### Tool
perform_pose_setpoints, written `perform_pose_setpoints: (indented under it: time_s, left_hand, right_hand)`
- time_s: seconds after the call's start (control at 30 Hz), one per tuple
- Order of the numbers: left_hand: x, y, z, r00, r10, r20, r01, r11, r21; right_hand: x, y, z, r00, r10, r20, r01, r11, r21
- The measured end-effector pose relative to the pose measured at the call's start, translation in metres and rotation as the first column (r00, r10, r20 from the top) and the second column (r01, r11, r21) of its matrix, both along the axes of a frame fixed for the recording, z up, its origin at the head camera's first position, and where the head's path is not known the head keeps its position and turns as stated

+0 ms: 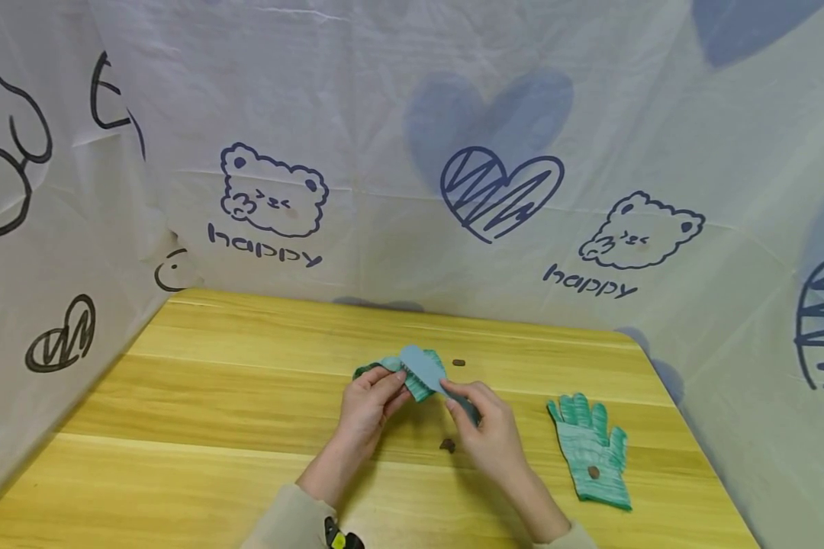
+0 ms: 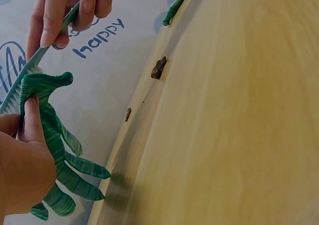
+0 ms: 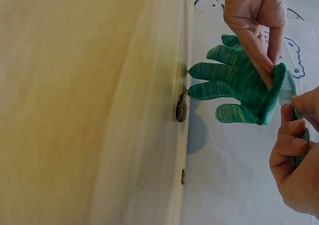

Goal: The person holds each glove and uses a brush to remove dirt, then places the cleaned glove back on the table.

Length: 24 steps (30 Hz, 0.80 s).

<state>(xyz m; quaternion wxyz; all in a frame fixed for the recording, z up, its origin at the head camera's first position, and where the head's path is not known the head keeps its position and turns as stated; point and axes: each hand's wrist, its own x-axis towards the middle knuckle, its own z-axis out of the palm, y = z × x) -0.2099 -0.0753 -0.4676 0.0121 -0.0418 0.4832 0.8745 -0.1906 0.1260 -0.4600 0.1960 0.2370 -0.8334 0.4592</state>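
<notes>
A green striped knit glove [image 2: 55, 135] hangs by its cuff from my left hand [image 1: 368, 402], which pinches the cuff between thumb and fingers. My right hand [image 1: 489, 433] grips a blue-grey brush [image 1: 424, 370] by its handle. The brush's bristles face down against the glove's cuff in the head view. In the right wrist view the glove's fingers point left, toward the table, and my right hand [image 3: 299, 170] has its fingers curled round the handle. A second green glove [image 1: 587, 450] lies flat on the table to the right, with a brown lump [image 1: 593, 473] on it.
Small brown lumps lie on the wooden table [image 1: 199, 396]: one dark clump [image 1: 448, 444] between my forearms and a smaller piece [image 1: 458, 363] beyond the brush. A printed white cloth [image 1: 378, 152] hangs behind the table and along both sides.
</notes>
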Motion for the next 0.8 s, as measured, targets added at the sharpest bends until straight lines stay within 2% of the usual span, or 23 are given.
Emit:
perform_pose_setpoints:
  time_s: [0.53,0.8]
  left_hand:
    - [-0.0009,-0.0006,0.0005,1.0,0.005,0.007,-0.005,1.0,0.008]
    - [-0.0032,-0.0015,-0.0009,1.0,0.024,0.012,-0.024,0.999,0.028]
  right_hand:
    - [0.0002,0.0018,0.0016,0.995,-0.101,0.013,0.101,0.995,-0.009]
    - [-0.0016,0.0039,0.0019,0.993,-0.116,0.009,0.116,0.993,-0.014]
